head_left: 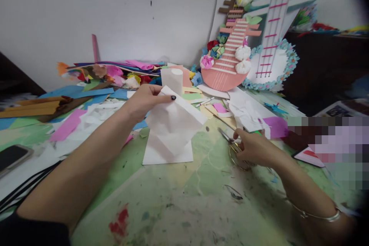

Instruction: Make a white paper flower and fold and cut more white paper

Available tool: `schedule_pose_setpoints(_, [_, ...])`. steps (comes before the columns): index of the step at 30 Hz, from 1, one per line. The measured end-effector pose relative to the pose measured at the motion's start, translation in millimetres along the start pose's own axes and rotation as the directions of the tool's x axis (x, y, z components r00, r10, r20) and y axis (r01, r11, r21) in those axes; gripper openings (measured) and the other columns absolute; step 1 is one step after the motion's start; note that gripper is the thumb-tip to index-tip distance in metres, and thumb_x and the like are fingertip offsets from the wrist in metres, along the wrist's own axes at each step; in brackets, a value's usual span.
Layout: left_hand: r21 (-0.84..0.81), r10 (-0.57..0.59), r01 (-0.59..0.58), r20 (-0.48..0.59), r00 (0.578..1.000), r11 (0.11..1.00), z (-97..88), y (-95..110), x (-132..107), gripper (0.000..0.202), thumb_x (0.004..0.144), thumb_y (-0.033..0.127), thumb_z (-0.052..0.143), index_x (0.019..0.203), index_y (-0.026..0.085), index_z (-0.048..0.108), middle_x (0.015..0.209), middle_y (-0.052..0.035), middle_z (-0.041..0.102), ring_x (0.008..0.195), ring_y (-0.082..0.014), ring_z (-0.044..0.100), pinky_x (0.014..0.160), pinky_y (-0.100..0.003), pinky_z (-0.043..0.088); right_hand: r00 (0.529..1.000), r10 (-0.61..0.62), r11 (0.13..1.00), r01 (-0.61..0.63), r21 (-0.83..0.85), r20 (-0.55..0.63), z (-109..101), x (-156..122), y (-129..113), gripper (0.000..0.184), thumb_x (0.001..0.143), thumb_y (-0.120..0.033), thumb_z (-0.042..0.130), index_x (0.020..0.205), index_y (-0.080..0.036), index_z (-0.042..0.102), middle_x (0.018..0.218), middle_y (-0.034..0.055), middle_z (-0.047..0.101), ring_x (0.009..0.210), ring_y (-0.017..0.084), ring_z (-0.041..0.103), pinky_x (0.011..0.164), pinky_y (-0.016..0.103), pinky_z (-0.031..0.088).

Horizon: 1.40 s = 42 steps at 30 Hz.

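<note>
My left hand (144, 100) pinches the top edge of a folded white sheet of paper (173, 123) and lifts it off the table. Below it lies a second white sheet (161, 153), flat on the green, paint-stained tabletop (184, 192). My right hand (253, 148) rests on the table over a pair of scissors (235, 150) with gold-coloured handles; its fingers curl around the handles, and the blades point up and left. A thin bracelet (317, 215) circles my right wrist.
Coloured paper scraps and paper flowers (109, 73) pile up at the back left. A white paper roll (172, 78) stands behind the sheet. Pink and white paper guitar models (230, 65) lean on the wall at back right. A phone (13, 155) lies at the left edge.
</note>
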<state>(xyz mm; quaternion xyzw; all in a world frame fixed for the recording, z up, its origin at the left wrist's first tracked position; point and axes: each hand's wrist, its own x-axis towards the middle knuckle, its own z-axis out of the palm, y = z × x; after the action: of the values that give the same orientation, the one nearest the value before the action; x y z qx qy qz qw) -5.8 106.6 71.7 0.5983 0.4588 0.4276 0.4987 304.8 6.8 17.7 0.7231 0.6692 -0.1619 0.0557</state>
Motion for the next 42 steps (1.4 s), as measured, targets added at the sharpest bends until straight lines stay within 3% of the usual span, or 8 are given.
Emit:
schedule_pose_setpoints(3, [-0.008, -0.039, 0.039, 0.005, 0.999, 0.999, -6.5, 2, 1, 0.026, 0.058, 0.031, 0.082, 0.076, 0.014, 0.073, 0.068, -0.0067, 0.072, 0.051, -0.016, 0.063, 0.044, -0.023, 0.047, 1.0, 0.006, 0.999, -0.005, 0.045, -0.031, 1, 1, -3, 0.048, 0.06, -0.016, 0.06, 0.107, -0.02, 0.052, 0.071, 0.0026, 0.063, 0.064, 0.02, 0.057, 0.053, 0.026, 0.029])
schedule_pose_setpoints(6, [-0.018, -0.048, 0.048, 0.01, 0.999, 0.999, -12.8, 3, 3, 0.029, 0.058, 0.033, 0.083, 0.078, 0.014, 0.073, 0.071, -0.0061, 0.072, 0.053, -0.016, 0.064, 0.046, -0.024, 0.049, 0.999, -0.021, 0.945, 0.029, 0.326, -0.027, -2, 3, 1, 0.05, 0.063, -0.016, 0.06, 0.111, -0.02, 0.049, 0.073, 0.0016, 0.065, 0.061, 0.017, 0.057, 0.052, 0.025, 0.035])
schedule_pose_setpoints(11, [-0.061, -0.014, 0.019, 0.085, 0.996, 0.998, -20.4, 1, 6, 0.026, 0.06, 0.031, 0.081, 0.078, 0.014, 0.072, 0.073, -0.0066, 0.071, 0.055, -0.0163, 0.065, 0.05, -0.025, 0.049, 0.986, -0.131, 0.563, 0.157, 0.811, -0.1, -9, 5, 7, 0.046, 0.07, -0.029, 0.069, 0.113, -0.018, 0.056, 0.074, -0.001, 0.058, 0.054, 0.01, 0.048, 0.049, 0.023, 0.036])
schedule_pose_setpoints(16, [-0.14, -0.052, 0.064, 0.089, 0.995, 0.988, -18.0, -1, 7, 0.023, 0.061, 0.029, 0.079, 0.075, 0.014, 0.07, 0.068, -0.0053, 0.069, 0.052, -0.0154, 0.062, 0.05, -0.025, 0.047, 0.896, -0.338, 0.094, 0.338, 0.936, -0.29, -4, 2, -2, 0.051, 0.071, -0.058, 0.069, 0.103, -0.019, 0.068, 0.082, 0.0044, 0.055, 0.062, 0.012, 0.043, 0.055, 0.028, 0.039])
schedule_pose_setpoints(18, [-0.199, -0.048, 0.064, 0.085, 0.995, 0.978, -13.0, -2, 5, 0.021, 0.06, 0.029, 0.079, 0.07, 0.014, 0.067, 0.063, -0.0032, 0.066, 0.051, -0.014, 0.06, 0.047, -0.023, 0.044, 0.85, -0.459, 0.011, 0.298, 0.955, -0.259, 4, 1, -7, 0.057, 0.07, -0.068, 0.065, 0.103, -0.022, 0.069, 0.092, 0.0081, 0.058, 0.066, 0.014, 0.045, 0.058, 0.03, 0.042])
schedule_pose_setpoints(25, [-0.388, -0.014, 0.047, 0.088, 0.996, 0.92, 5.4, -9, 2, 0.017, 0.06, 0.023, 0.078, 0.069, 0.013, 0.067, 0.065, -0.0016, 0.066, 0.055, -0.0122, 0.06, 0.051, -0.021, 0.046, 0.679, -0.722, -0.041, 0.144, 0.989, -0.129, 24, -11, -26, 0.073, 0.063, -0.071, 0.069, 0.115, -0.019, 0.064, 0.103, 0.0102, 0.059, 0.078, 0.018, 0.053, 0.073, 0.035, 0.049])
schedule_pose_setpoints(37, [-0.402, 0.054, 0.048, 0.237, 0.97, 0.914, 11.5, -13, -3, 0.02, 0.062, 0.026, 0.074, 0.076, 0.015, 0.064, 0.063, -0.0002, 0.062, 0.053, -0.0121, 0.057, 0.048, -0.02, 0.042, 0.637, -0.746, -0.126, 0.151, 0.98, -0.194, 24, -2, -25, 0.066, 0.073, -0.068, 0.064, 0.116, -0.018, 0.061, 0.102, 0.0095, 0.056, 0.085, 0.019, 0.056, 0.079, 0.037, 0.047])
schedule_pose_setpoints(42, [-0.366, 0.121, 0.032, 0.388, 0.914, 0.93, 8.6, -18, -3, 0.022, 0.063, 0.026, 0.074, 0.068, 0.015, 0.055, 0.058, 0.0011, 0.056, 0.049, -0.011, 0.055, 0.044, -0.019, 0.041, 0.572, -0.765, -0.202, 0.226, 0.953, -0.298, 24, -5, -23, 0.069, 0.074, -0.069, 0.062, 0.122, -0.019, 0.059, 0.109, 0.0111, 0.055, 0.091, 0.02, 0.055, 0.08, 0.036, 0.046])
